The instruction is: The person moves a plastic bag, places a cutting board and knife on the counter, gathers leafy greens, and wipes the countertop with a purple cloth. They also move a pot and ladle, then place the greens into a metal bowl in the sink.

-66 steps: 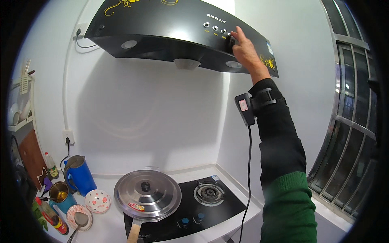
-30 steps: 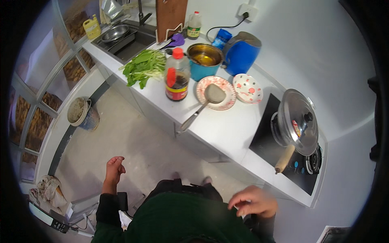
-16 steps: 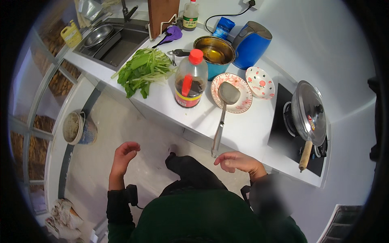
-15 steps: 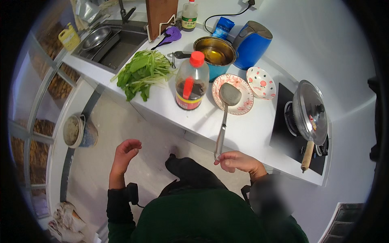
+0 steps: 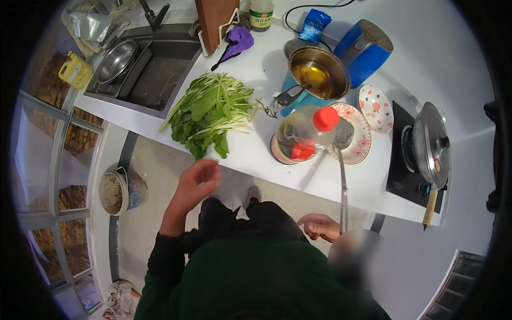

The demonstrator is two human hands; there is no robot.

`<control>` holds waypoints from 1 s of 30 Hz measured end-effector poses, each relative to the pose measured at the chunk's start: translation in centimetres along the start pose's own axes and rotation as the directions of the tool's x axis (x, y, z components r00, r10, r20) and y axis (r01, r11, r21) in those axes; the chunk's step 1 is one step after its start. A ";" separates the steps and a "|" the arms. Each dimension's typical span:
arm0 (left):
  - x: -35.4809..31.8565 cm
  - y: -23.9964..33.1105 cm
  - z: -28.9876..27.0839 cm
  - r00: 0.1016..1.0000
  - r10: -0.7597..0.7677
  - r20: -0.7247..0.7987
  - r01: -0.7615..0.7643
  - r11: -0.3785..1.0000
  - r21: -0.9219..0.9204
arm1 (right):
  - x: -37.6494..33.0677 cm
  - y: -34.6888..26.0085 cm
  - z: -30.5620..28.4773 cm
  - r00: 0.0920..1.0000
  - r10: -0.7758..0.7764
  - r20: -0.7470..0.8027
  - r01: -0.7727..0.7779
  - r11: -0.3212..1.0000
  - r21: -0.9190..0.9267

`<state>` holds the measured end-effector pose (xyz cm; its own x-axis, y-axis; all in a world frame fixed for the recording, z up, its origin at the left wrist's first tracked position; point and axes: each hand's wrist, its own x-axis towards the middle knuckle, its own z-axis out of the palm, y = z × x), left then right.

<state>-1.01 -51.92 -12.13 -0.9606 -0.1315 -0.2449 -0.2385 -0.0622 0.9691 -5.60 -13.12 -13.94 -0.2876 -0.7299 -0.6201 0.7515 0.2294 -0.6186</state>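
Observation:
My left hand (image 5: 197, 184) is raised at the counter's front edge, just below a heap of leafy greens (image 5: 210, 109). Its fingers are loosely bent, with nothing in them. Low over the floor, my right hand (image 5: 320, 226) hangs relaxed and empty beside the handle end of a metal wok spatula (image 5: 344, 184). The spatula's head rests on a patterned plate (image 5: 364, 125), and its handle sticks out past the counter edge. Between the greens and the plate stands a big clear bottle with a red cap (image 5: 326, 118) and some dark contents, partly covering the plate.
Behind the bottle is a blue pot (image 5: 341, 95) of yellowish liquid, near a blue kettle (image 5: 368, 50) and a small bowl (image 5: 376, 109). A lidded wok (image 5: 431, 146) sits on the right-hand stove. The sink (image 5: 160, 74) is far left; a bucket (image 5: 114, 193) stands on the floor.
The view has shifted, so the counter things sit further right in it. My left hand has come up close to the greens. My right hand has moved off the spatula's handle end.

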 end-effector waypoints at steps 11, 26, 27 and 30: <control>9.4 7.3 0.3 0.740 0.159 0.653 -0.397 0.887 0.234 | 4.0 1.6 11.5 0.830 -0.195 -0.522 0.206 0.978 -0.037; 12.3 -2.1 -19.7 0.751 0.577 -0.322 -0.461 0.807 0.370 | 12.7 -11.7 12.1 -0.005 -0.655 -0.756 0.431 0.680 -0.593; 12.5 -3.1 -21.0 0.725 0.596 -0.344 -0.450 0.789 0.419 | 12.8 -11.7 12.5 -0.046 -0.691 -0.721 0.475 0.620 -0.624; 13.0 -5.7 -24.5 0.712 0.614 -0.341 -0.404 0.755 0.516 | 11.8 -12.5 15.0 -0.150 -0.678 -0.720 0.483 0.585 -0.651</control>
<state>-8.66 -77.55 -21.57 -0.7820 -0.4689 0.4106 0.1342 0.5166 0.8456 -9.46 -34.20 -6.30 -0.8936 0.4175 0.1646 -0.0857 0.2013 -0.9758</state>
